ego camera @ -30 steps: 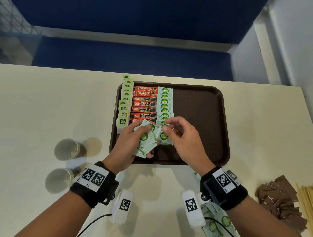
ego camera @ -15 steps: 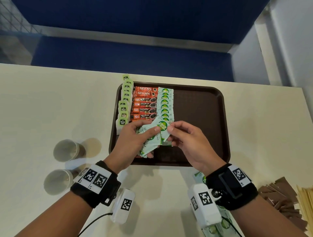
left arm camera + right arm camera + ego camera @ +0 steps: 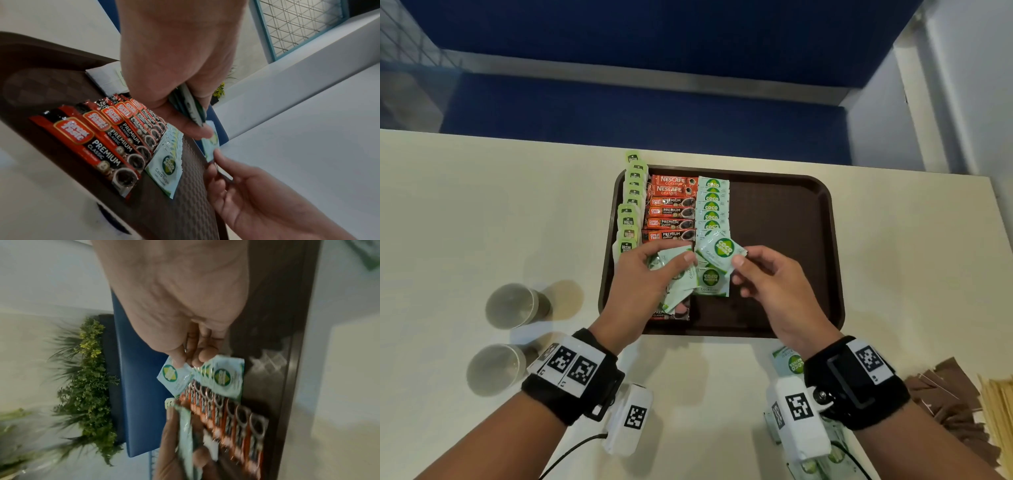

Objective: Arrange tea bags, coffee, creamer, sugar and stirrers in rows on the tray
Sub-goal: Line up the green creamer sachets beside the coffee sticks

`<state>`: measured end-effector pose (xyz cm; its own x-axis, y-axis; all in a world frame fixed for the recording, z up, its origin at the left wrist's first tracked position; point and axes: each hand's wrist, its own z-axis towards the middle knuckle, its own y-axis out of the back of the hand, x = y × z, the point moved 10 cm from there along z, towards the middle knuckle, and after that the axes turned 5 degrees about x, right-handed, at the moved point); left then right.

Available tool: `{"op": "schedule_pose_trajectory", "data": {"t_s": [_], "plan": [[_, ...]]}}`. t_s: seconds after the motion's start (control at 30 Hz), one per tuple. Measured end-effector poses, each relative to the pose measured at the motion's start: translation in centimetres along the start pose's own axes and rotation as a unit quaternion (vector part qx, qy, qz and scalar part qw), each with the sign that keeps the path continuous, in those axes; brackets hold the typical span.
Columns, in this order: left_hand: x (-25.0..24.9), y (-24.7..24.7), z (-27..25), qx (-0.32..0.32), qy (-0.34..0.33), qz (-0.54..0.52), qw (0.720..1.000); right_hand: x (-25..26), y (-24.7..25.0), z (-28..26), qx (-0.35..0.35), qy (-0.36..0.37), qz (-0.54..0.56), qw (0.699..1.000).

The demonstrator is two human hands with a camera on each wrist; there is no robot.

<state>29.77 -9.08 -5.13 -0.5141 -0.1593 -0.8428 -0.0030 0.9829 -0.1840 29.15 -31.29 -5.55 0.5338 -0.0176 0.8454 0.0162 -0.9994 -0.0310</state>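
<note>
A dark brown tray (image 3: 784, 219) holds three rows at its left: green-tagged tea bags (image 3: 631, 205), red coffee sticks (image 3: 671, 212) (image 3: 107, 146) and pale green coco sugar sachets (image 3: 711, 205) (image 3: 224, 379). My left hand (image 3: 650, 274) grips a small stack of sugar sachets (image 3: 674, 274) (image 3: 191, 107) over the near end of the coffee row. My right hand (image 3: 763, 274) pinches a single sugar sachet (image 3: 722, 250) (image 3: 174, 378) by its corner, tilted, just above the near end of the sugar row.
Two paper cups (image 3: 513, 306) lie on the table left of the tray. Brown packets (image 3: 948, 394) and wooden stirrers (image 3: 1000, 411) sit at the right edge. More sugar sachets (image 3: 791, 363) lie under my right wrist. The tray's right half is bare.
My right hand has drawn one sachet off the stack in my left hand and carried it right and slightly away, over the sugar row. The left hand stayed nearly in place.
</note>
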Motion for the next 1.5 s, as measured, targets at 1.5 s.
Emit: {"op": "schedule_pose_trajectory", "data": {"t_s": [1.5], "plan": [[0.8,-1.3,-0.2,0.051,0.038,0.026,0.998,1.8,-4.6,-0.3,0.074,0.029,-0.138,0.987]]}}
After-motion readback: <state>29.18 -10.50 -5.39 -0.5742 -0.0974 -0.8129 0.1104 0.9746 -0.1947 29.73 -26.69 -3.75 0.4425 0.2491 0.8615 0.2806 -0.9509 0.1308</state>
